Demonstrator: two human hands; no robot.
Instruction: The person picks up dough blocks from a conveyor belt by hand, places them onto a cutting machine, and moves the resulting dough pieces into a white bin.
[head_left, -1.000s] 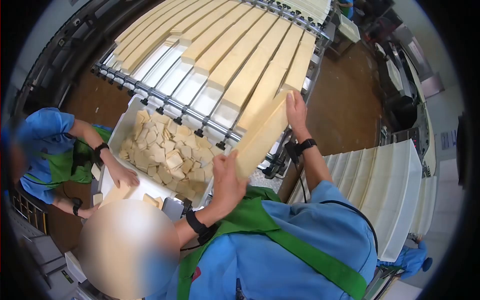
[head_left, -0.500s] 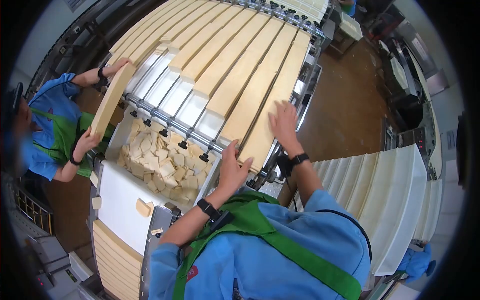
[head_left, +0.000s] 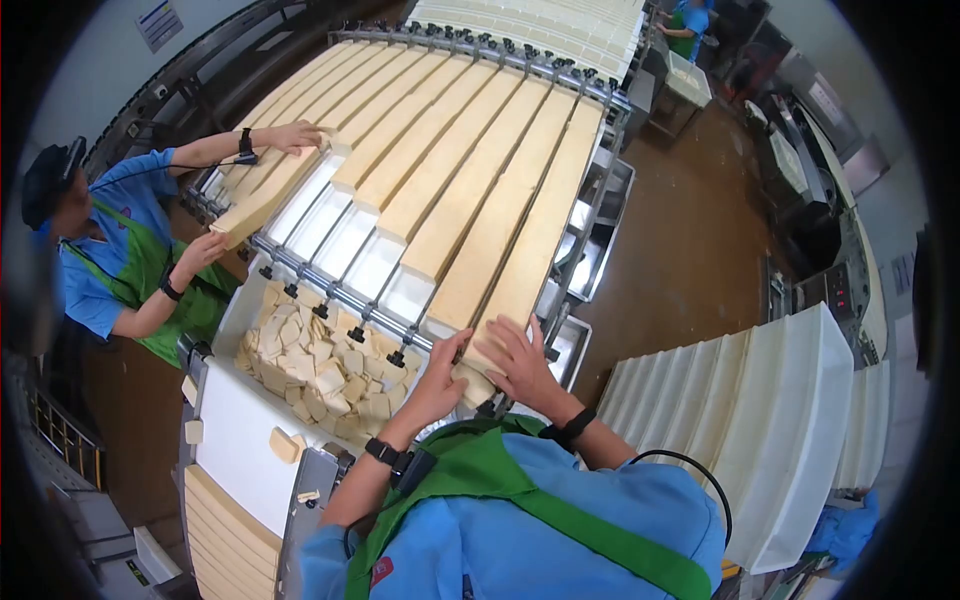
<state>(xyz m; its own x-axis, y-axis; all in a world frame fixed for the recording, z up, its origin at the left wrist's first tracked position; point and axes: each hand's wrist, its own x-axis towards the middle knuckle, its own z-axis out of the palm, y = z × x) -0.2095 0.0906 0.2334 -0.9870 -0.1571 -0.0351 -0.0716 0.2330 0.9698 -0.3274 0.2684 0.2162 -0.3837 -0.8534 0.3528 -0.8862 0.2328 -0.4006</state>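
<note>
Long pale strips lie side by side on a white slatted conveyor (head_left: 325,232). The rightmost long strip (head_left: 545,235) ends under my hands. My left hand (head_left: 437,382) grips the left side of its near end, thumb and fingers bent round the edge. Resting over the top and right side of that same end, my right hand (head_left: 522,362) has its fingers spread and touching the strip. The underside of the end is hidden. Left of my hands, beyond the metal bar (head_left: 340,292), a white bin (head_left: 240,300) holds many broken pale pieces.
A co-worker (head_left: 120,240) at the left holds another strip (head_left: 265,195) with both hands. Stacked white trays (head_left: 720,400) stand at the right. More strips (head_left: 225,530) lie on a white surface (head_left: 235,440) at the lower left. Another person (head_left: 685,25) is far back.
My right hand has slid back toward me to the strip's near end, and my left hand has shifted down and left. The co-worker's strip has moved right, over the conveyor.
</note>
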